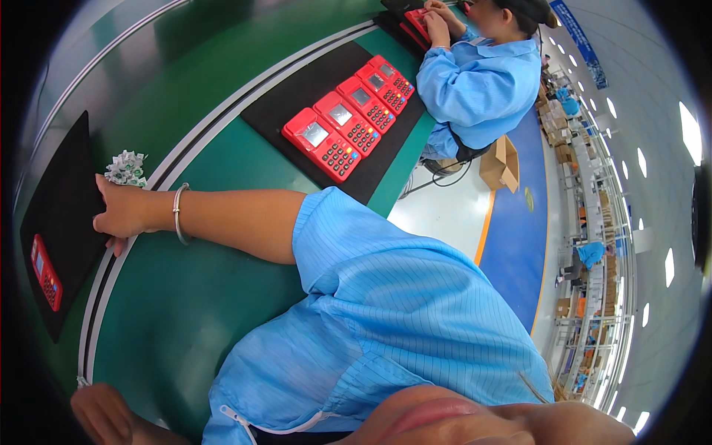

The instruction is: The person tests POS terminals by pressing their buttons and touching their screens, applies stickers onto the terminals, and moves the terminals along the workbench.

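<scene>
My right hand [124, 211], with a bracelet at the wrist, reaches across the rail. Its fingers bend at the edge of a black mat [70, 193] and appear to grip it. On that mat lies a red handheld card terminal [46, 273] with a screen and keypad. Right beside my knuckles sits a heap of small crumpled white-and-green pieces [127, 168]. My left hand [105, 415] is low at the left rim with curled fingers. A tiny white bit [81, 382] shows by its fingertips, too small to name.
Several red card terminals [340, 115] stand in a row on another black mat [278, 111] on the green tabletop [185, 297]. A metal rail [222, 107] separates it from the green belt [170, 59]. A co-worker [482, 81] handles a red terminal. A cardboard box [501, 163] sits on the floor.
</scene>
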### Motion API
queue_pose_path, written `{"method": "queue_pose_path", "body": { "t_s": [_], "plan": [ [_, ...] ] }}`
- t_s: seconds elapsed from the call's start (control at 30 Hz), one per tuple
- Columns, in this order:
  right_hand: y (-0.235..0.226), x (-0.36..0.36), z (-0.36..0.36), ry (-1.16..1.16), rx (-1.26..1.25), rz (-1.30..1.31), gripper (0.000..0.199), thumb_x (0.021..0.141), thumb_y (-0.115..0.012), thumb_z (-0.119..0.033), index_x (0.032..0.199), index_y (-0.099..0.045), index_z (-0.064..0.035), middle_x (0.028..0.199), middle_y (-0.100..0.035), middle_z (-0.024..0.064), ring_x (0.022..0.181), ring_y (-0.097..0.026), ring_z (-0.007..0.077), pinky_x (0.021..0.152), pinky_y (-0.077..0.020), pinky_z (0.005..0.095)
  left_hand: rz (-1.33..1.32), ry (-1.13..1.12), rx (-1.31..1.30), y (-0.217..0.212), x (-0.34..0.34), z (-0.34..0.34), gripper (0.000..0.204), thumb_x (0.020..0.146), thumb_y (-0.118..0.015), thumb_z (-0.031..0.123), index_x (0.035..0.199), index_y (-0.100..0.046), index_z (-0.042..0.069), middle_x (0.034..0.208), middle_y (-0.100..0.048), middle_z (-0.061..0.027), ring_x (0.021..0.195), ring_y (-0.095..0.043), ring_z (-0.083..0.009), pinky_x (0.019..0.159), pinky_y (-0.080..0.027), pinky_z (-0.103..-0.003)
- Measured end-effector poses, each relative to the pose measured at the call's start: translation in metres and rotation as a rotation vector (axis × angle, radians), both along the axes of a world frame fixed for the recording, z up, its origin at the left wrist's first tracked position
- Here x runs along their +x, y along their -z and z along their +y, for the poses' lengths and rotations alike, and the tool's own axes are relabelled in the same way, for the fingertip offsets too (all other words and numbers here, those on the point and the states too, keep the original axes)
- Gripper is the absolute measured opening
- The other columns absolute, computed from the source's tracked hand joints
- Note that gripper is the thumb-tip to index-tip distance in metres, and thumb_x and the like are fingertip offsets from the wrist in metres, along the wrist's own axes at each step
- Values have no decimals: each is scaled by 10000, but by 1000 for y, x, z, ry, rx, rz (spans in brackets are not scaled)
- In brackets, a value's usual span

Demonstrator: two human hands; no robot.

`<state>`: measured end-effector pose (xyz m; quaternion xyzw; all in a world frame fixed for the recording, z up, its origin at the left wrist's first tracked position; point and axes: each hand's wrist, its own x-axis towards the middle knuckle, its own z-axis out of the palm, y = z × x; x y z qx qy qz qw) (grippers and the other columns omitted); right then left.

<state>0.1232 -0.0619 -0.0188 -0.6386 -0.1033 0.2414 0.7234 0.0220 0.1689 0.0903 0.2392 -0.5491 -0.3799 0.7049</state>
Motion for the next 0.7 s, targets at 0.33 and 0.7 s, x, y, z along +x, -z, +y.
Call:
{"method": "queue_pose_path", "body": {
  "t_s": [0.33,0.7],
  "plan": [
    [2,1,-4,61,137,11,784,939,-535,-34,1494,0,105,1155,-531,276,702,-734,285,636,-642,374,-471,-1299,1048,95,4,-34,140,887,-657,57,884,-523,16,798,-478,-30,716,-474,-118,677,-409,-267],
    [-1,0,-4,58,163,-5,788,932,-546,-47,1481,-7,124,1096,-527,234,696,-734,282,644,-636,362,-707,-1252,1032,91,-7,-54,147,879,-689,83,930,-582,-5,842,-525,-63,727,-502,-163,681,-426,-299]
  ]
}}
